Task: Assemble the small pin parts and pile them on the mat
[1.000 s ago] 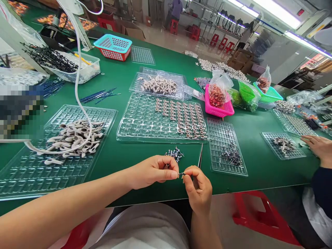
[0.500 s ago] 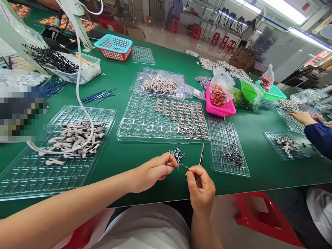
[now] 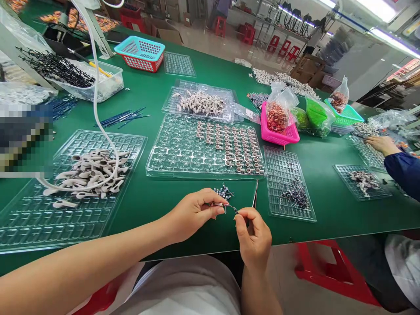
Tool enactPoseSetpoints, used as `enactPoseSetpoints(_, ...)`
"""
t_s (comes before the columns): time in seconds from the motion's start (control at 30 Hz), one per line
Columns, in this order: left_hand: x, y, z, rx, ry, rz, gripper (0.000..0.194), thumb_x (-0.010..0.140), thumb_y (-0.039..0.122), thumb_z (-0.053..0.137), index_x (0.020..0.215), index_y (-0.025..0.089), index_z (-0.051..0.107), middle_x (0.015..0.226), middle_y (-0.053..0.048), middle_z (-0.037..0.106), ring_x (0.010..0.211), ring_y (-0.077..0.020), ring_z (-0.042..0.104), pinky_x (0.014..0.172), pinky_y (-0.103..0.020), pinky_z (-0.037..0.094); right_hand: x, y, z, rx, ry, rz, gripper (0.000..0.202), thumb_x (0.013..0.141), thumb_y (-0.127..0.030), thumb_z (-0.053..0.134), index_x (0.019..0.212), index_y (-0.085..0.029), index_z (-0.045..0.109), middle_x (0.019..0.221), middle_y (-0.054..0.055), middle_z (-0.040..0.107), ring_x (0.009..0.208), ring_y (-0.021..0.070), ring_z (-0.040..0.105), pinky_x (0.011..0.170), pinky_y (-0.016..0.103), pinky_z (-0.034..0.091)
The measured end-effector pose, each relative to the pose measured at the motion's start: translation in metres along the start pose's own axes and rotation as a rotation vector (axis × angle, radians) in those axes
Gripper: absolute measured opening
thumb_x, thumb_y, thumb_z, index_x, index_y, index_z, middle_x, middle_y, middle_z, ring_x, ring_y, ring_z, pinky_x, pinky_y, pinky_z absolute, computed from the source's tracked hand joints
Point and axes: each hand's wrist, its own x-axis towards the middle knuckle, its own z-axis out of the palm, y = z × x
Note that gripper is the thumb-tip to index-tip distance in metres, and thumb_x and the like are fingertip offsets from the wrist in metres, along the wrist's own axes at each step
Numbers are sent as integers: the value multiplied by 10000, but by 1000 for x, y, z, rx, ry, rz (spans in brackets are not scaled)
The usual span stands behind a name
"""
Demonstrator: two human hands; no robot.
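My left hand [image 3: 197, 214] pinches one end of a thin dark wire piece [image 3: 232, 208], with a small light part at its fingertips. The wire's other end is between the thumb and forefinger of my right hand [image 3: 254, 232]. Just behind my left fingertips lies a small pile of blue-and-silver wire parts [image 3: 225, 190]. Tweezers [image 3: 255, 194] extend from behind my right hand toward the large clear tray [image 3: 183, 164], whose right part holds rows of small beige pieces [image 3: 243, 146].
On the left, a clear tray [image 3: 75, 223] bears pale shell-like parts [image 3: 95, 173]. To the right are a tray of dark wire parts [image 3: 295, 194] and a pink basket [image 3: 278, 135]. A co-worker's hand [image 3: 382, 144] is at the far right. A white cable [image 3: 96, 87] hangs at left.
My left fingers have shifted slightly right along the wire, closer to my right hand. The camera view has moved slightly. My right hand keeps its pinch.
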Motion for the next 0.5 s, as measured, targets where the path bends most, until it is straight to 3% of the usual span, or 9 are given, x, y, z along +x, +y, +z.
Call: enactPoseSetpoints(0.5,1,5,1,-12,-3,-55,244,820,319,642,1003,167,696,946,-26,628,736,-128,616,730,-282,543,2,-3,0,-50,-38,-43,57,920,-192,578,908,-218,628,809,-9,657,680,120,606,596,228,464)
